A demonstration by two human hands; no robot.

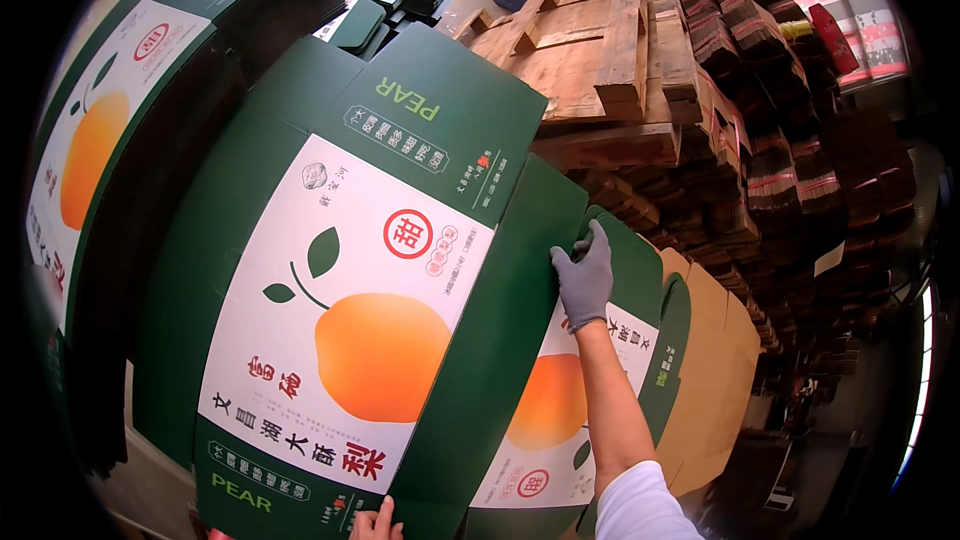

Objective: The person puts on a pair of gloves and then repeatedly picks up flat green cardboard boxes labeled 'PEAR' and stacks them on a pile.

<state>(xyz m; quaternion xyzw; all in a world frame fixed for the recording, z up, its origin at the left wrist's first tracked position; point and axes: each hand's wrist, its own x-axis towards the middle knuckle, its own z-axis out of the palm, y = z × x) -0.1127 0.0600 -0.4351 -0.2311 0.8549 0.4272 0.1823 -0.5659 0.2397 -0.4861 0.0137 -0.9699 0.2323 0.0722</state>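
My right hand, in a grey glove, lies on the far right edge of the flat green carton sheet. The fingers curl over that edge and clamp it, thumb side toward me. The forearm is bare, with a white sleeve at the lower edge of view.

My left hand is bare. Only the fingertips show at the bottom edge, pressed against the near edge of the same sheet. I cannot tell how far that hand is closed, since most of it is out of frame.

The sheet is unfolded and tilted, with its printed face up toward me. It has a white panel with an orange fruit and two green leaves, and green flaps all around. It spans the middle of the view between my two hands.

Under its right side lies a second flat carton of the same print, turned the other way round. My right forearm crosses over it. Its plain brown inner face shows further right.

At left stands a stack of the same cartons, printed face showing, dark edges layered below. Beyond the sheet, at top, sits a wooden pallet. To its right are tall stacks of bundled dark cardboard. Some dark green lids lie at upper centre, near the pallet.
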